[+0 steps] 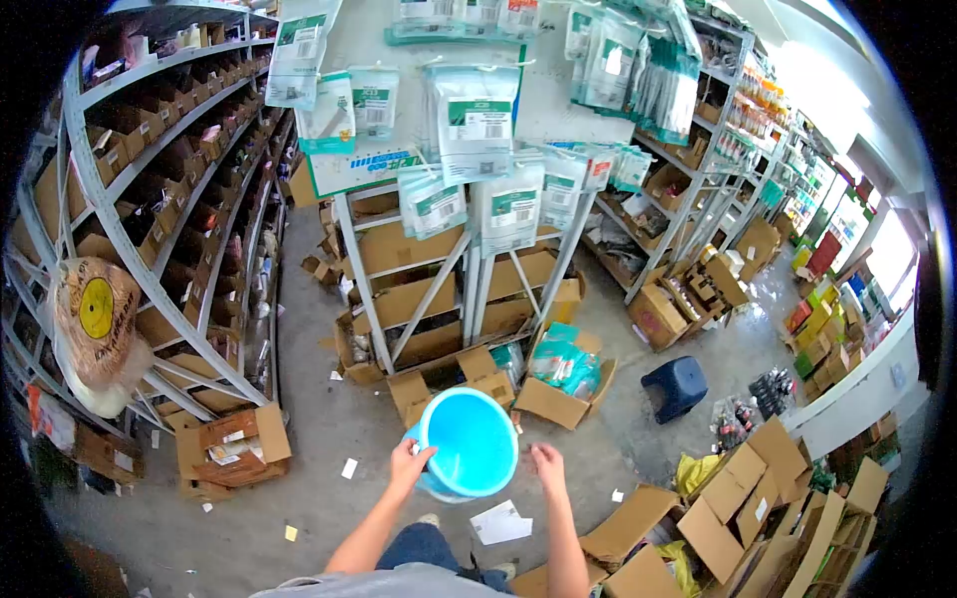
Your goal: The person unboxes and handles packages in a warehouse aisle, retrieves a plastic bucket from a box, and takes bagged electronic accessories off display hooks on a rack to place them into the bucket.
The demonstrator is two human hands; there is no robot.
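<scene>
The print on the hanging packets and the yellow round label is too small to read.

Left hand: lower middle of the frame, fingers and thumb closed in a grip
Left forearm: bare, slanting up and rightward from the bottom edge
Right hand: lower frame, right of centre, fingers curled inward, tips too small to tell clearly
Right forearm: bare, near vertical, leaning slightly left
Both hands: nearly level, apart
</scene>
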